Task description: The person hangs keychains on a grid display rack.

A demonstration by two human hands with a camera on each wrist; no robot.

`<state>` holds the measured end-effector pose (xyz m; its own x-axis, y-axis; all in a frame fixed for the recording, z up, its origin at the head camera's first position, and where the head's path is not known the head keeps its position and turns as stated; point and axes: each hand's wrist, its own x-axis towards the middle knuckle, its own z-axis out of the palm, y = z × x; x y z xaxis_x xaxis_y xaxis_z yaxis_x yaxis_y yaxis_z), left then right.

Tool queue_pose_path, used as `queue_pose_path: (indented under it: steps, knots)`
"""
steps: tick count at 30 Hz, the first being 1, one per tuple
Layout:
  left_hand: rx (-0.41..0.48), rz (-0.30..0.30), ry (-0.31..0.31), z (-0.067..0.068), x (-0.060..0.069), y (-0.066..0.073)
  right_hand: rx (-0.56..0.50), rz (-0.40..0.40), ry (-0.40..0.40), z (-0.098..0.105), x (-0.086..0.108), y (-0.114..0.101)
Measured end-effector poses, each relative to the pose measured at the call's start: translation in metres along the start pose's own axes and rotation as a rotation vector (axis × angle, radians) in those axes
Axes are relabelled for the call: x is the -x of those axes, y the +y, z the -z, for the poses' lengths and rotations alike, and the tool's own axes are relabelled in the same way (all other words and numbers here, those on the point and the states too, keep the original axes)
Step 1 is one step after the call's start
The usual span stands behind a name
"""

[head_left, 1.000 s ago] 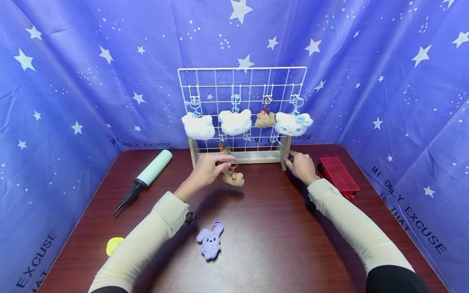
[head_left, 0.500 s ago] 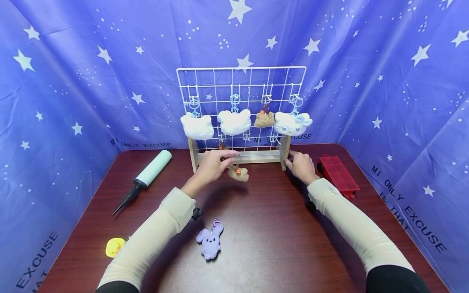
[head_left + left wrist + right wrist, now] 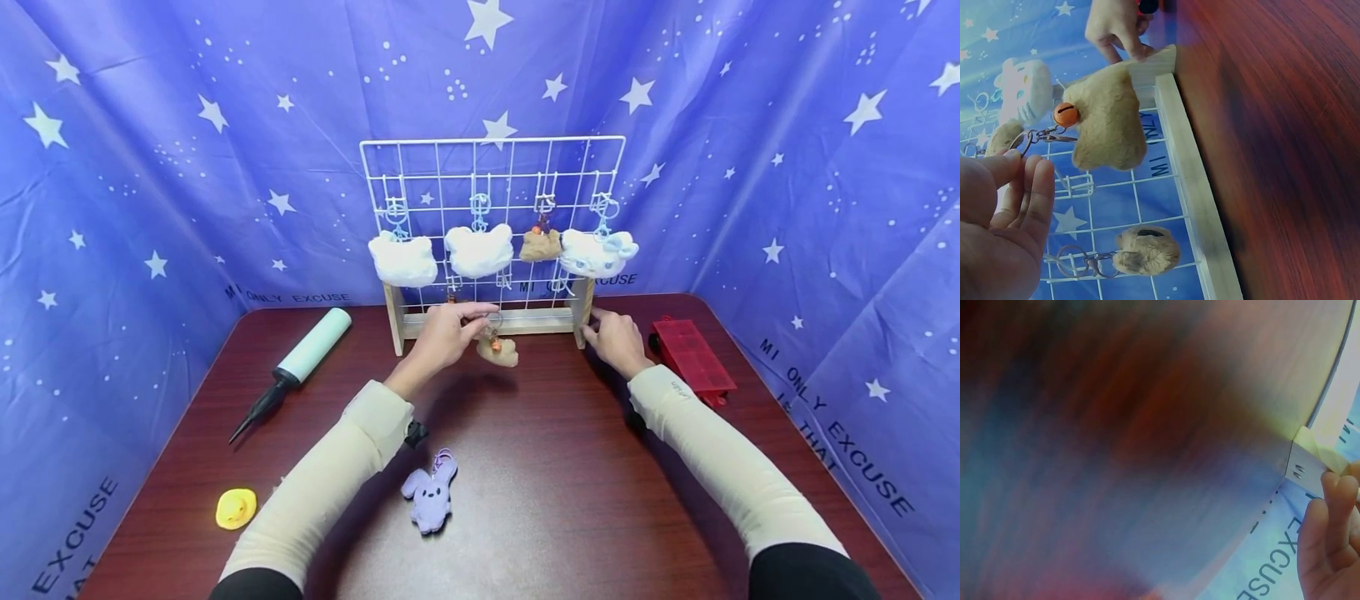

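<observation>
My left hand (image 3: pixel 447 335) pinches the metal ring of a brown plush keychain (image 3: pixel 498 351) with an orange bell (image 3: pixel 1066 114). The plush hangs in front of the lower part of a white wire grid rack (image 3: pixel 495 140). My right hand (image 3: pixel 618 340) holds the rack's right wooden foot (image 3: pixel 582 317) between thumb and fingers. On the upper hooks hang white plush keychains, one with a bow (image 3: pixel 597 253), and another brown one (image 3: pixel 541 245). A further brown plush keychain (image 3: pixel 1147 251) hangs low on the grid, mostly hidden by my left hand in the head view.
A purple bunny keychain (image 3: pixel 431 498) lies on the dark wooden table near the front. To the left are a mint-green hand pump (image 3: pixel 315 343) and a yellow duck (image 3: pixel 236 508). A red compartment box (image 3: pixel 694 357) stands at the right. Blue starry cloth surrounds the table.
My left hand has moved right and slightly up along the rack, carrying the brown plush keychain. My right hand has stayed at the wooden foot.
</observation>
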<state>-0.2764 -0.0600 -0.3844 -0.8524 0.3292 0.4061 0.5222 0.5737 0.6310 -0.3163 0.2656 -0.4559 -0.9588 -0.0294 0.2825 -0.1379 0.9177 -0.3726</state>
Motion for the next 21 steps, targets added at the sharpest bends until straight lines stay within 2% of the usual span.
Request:
queue_pose_path:
  steps: [7,14,21]
  knots:
    - [-0.022,0.011,0.02,-0.005,-0.007,0.0,-0.002,0.003,0.009,0.0,0.0,0.001]
    - [0.015,0.03,0.009,-0.01,-0.016,0.001,0.003,0.009,-0.001,-0.001,0.0,0.002]
    - [-0.018,0.015,0.042,-0.014,-0.025,0.004,0.012,0.013,-0.005,0.0,-0.001,0.002]
